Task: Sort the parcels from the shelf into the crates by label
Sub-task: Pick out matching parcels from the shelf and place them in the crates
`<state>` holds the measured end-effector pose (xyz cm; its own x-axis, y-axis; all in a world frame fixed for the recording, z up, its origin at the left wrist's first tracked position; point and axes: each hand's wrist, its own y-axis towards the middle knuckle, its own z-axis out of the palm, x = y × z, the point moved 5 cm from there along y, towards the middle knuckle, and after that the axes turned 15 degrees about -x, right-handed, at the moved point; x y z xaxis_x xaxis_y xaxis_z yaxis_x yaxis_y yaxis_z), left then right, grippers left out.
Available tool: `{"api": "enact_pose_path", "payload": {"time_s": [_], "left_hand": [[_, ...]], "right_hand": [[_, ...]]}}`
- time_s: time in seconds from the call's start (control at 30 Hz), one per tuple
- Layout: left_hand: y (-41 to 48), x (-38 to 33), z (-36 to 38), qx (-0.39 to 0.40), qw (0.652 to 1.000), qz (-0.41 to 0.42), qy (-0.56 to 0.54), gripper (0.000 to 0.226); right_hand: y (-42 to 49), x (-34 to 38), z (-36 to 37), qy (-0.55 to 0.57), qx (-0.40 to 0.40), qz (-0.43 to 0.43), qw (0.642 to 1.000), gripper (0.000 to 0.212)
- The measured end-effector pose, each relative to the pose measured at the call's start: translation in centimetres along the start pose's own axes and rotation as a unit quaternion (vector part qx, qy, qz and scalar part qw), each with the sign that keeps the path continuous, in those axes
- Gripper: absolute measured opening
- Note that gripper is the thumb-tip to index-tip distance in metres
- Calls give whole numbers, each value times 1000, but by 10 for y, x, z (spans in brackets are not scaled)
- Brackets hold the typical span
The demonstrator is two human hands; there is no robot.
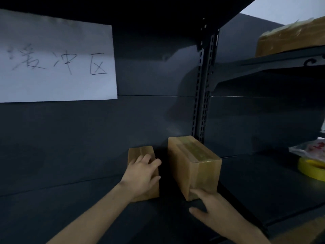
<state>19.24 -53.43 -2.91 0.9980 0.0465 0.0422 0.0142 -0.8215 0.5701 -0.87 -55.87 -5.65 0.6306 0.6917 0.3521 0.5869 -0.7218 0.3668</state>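
Two cardboard parcels sit on the dark shelf [70, 199]. The small parcel [140, 154] is under the left hand [140, 175], whose fingers curl over its top in a hold. The big parcel [193, 166] stands just beside it; the right hand [209, 206] is spread wide, fingertips touching its near bottom corner. I think each parcel needs a firm grip and its label read first. No label shows.

2 taped brown parcels [193, 166] side by side on dark shelf [70, 199]

Smaller box [140, 152] half hidden under left hand [140, 173]; yellow tape roll [311, 170] cut off by right edge.
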Motion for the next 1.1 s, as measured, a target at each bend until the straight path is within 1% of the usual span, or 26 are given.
{"api": "enact_pose_path", "payload": {"time_s": [0.1,0.17,0.23,0.27,0.3,0.33,0.4,0.47,0.5,0.57,0.6,0.63,0.7,0.77,0.8,0.87,0.93,1.0,1.1], "left_hand": [[-20,21,-9,-30,999,-41,6,40],[-30,31,-20,-56,997,-48,24,44],[-40,44,-26,-54,996,-58,51,38],[-45,51,-28,-45,994,-71,67,34],[-50,57,-30,-53,992,-88,72,34],[-55,62,-34,-74,988,-103,83,38],[-68,77,-39,-105,972,-186,97,60],[-86,92,-38,-79,944,-311,69,87],[-95,96,-34,-62,929,-362,32,95],[-105,98,-31,-58,904,-421,-43,101],[-107,98,-31,-76,898,-429,-65,101],[-109,97,-33,-93,896,-428,-70,100],[-108,93,-36,-117,910,-397,-31,102],[-103,87,-44,-150,936,-310,74,108],[-101,85,-45,-163,943,-263,125,111],[-99,81,-44,-193,942,-196,191,111],[-99,75,-39,-215,944,-137,211,107],[-100,65,-30,-219,947,-76,225,104],[-103,54,-15,-193,953,-13,234,103]], "right_hand": [[9,13,10,35,17,-25,999,56],[15,21,16,50,27,-40,998,57],[22,27,23,52,35,-56,996,56],[25,30,27,52,37,-64,996,56],[27,33,30,50,37,-73,995,55],[30,36,34,48,37,-83,995,56],[33,43,41,47,41,-101,993,56],[37,50,47,54,52,-108,991,56],[38,53,50,58,59,-111,990,56],[41,59,55,64,71,-113,989,55],[42,62,57,68,74,-114,988,55],[42,64,59,71,74,-116,988,55],[43,68,61,73,74,-119,987,54],[43,70,62,74,69,-123,987,55],[43,70,62,73,65,-125,987,55],[42,69,62,70,63,-125,988,55],[40,67,61,71,64,-122,988,55],[37,64,60,72,63,-118,988,55],[34,58,58,69,63,-111,989,54]]}}
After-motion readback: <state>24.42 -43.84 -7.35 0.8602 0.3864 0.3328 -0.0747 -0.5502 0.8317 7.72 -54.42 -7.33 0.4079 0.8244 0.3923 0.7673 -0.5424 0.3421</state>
